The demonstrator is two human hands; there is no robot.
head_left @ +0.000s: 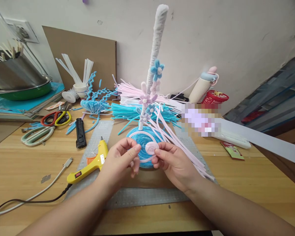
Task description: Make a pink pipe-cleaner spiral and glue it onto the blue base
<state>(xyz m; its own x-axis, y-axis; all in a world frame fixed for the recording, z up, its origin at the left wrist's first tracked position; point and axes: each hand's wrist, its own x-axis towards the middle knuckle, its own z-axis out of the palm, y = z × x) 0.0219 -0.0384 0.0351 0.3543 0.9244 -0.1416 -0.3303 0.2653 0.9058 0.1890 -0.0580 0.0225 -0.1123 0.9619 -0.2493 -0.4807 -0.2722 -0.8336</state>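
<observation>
A pale pink pipe cleaner is wound at one end into a small flat coil (151, 148), pinched between the thumb and fingers of my right hand (173, 162). Its loose length curves round toward my left hand (124, 155), whose thumb and index finger are pressed together on it; the exact grip is partly hidden. Behind both hands lies a round blue spiral base (143, 131) of pipe cleaner. A white wrapped stem (157, 36) rises at its far side, with blue flowers (157, 70) and pale purple flowers (145, 101) on it.
A yellow glue gun (88, 168) lies left on the grey cutting mat (147, 198). Beyond it are a black box cutter (81, 133) and scissors (38, 136). Blue pipe cleaners (123, 113) and pink ones (184, 150) lie behind and right. A tumbler (200, 87) stands at the back.
</observation>
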